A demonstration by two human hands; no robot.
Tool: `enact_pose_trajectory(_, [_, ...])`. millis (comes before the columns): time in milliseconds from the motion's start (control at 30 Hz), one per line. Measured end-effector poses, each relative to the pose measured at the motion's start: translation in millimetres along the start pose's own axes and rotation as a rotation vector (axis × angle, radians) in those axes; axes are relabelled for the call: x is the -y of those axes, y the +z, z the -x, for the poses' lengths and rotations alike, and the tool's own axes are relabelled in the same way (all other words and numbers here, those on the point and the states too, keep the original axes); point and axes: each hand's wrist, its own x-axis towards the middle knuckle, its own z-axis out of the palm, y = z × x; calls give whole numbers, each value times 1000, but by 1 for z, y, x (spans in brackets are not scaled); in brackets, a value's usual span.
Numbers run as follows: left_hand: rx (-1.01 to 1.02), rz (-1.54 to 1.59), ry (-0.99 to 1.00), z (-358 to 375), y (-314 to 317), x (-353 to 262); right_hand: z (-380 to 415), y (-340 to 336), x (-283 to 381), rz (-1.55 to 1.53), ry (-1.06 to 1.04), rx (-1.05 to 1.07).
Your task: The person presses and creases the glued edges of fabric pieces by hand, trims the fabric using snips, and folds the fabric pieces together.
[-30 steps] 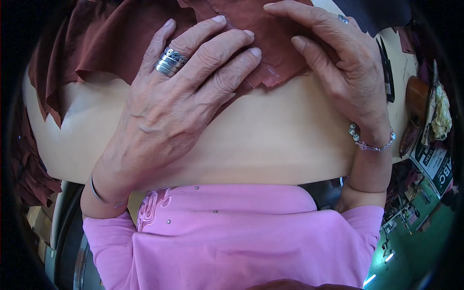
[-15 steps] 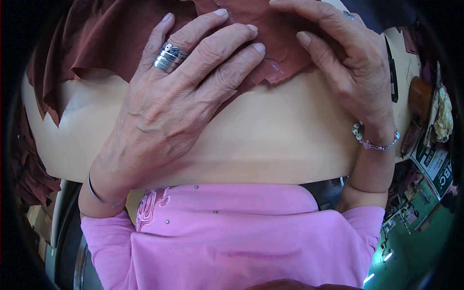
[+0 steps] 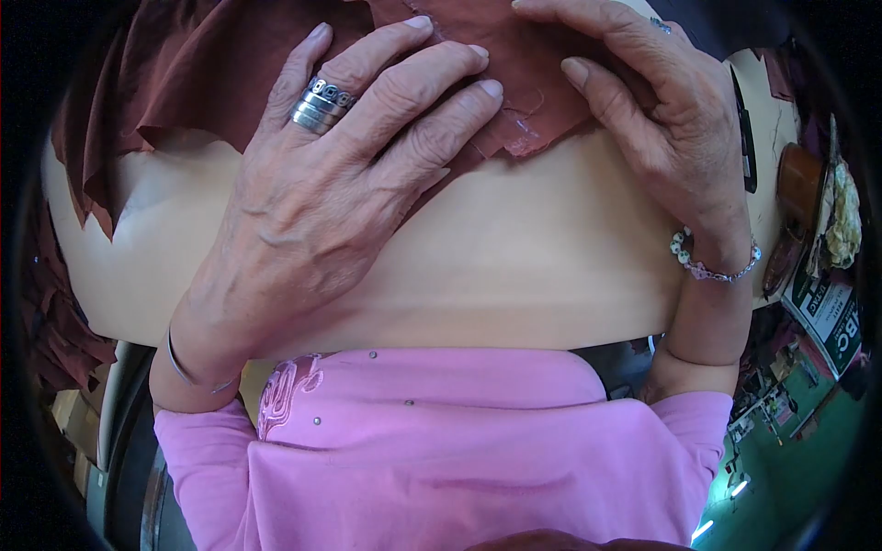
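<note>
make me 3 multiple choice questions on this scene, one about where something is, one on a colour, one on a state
1. Where does the left hand lie?
A. flat on the dark red fabric at the far side of the table
B. on a sewing machine
C. in the person's lap

2. What colour is the person's top?
A. green
B. pink
C. white

3. How is the right hand set?
A. closed in a fist
B. lifted clear of the table
C. open, fingers spread on the fabric

Answers: 1 A, its fingers press the cloth down; 2 B, the sleeves and front are pink; 3 C, thumb and fingers lie apart on the cloth.
</note>
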Motion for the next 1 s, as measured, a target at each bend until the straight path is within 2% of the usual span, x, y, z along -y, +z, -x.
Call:
enact_pose_trajectory(633, [-23, 5, 0, 0, 0, 0, 1, 0, -1, 1, -6, -4])
enact_pose_trajectory(700, [-127, -125, 157, 1, 17, 21, 0, 1, 2, -14, 29, -21])
enact_pose_trajectory(767, [-142, -115, 185, 4, 19, 23, -1, 0, 7, -34, 77, -14])
enact_pose_trajectory(833, [-68, 35, 86, 1, 2, 2, -3, -2, 9, -43, 93, 7])
enact_pose_trajectory(1000, [-71, 85, 41, 3, 1, 2, -1, 0, 4, -45, 30, -19])
